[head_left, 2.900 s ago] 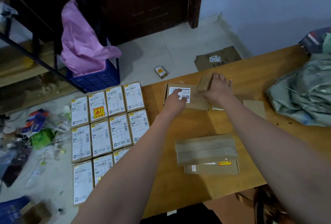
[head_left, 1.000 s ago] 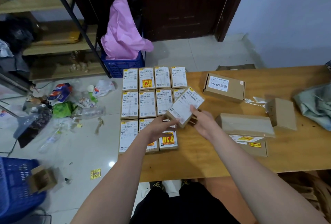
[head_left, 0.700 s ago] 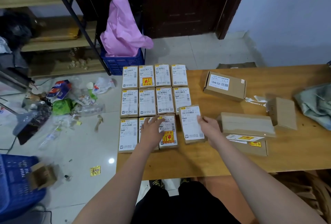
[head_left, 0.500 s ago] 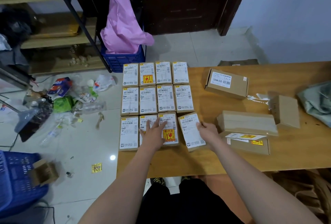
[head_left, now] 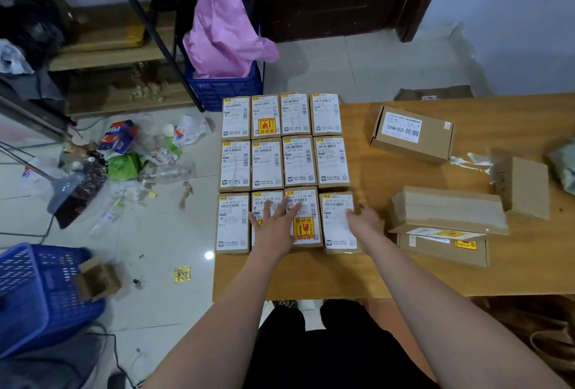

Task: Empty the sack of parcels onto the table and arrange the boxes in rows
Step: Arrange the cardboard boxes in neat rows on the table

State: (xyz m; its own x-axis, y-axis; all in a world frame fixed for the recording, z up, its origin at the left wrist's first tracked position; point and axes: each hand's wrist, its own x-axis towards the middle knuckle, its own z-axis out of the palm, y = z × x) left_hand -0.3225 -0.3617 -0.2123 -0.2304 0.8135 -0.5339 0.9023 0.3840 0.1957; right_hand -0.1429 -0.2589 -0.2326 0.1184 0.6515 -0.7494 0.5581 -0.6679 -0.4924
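Head view, left hand [head_left: 275, 227] flat on front-row boxes [head_left: 303, 217], right hand [head_left: 362, 220] open against end box [head_left: 339, 223]

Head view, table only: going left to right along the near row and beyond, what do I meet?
Leftmost labelled box → left hand flat on the next two boxes → box that the right hand touches → stacked long cartons → plain carton → grey sack.

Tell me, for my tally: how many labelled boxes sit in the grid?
12: far row, middle row and near row, four each. The left hand partly covers two near ones; none seems hidden.
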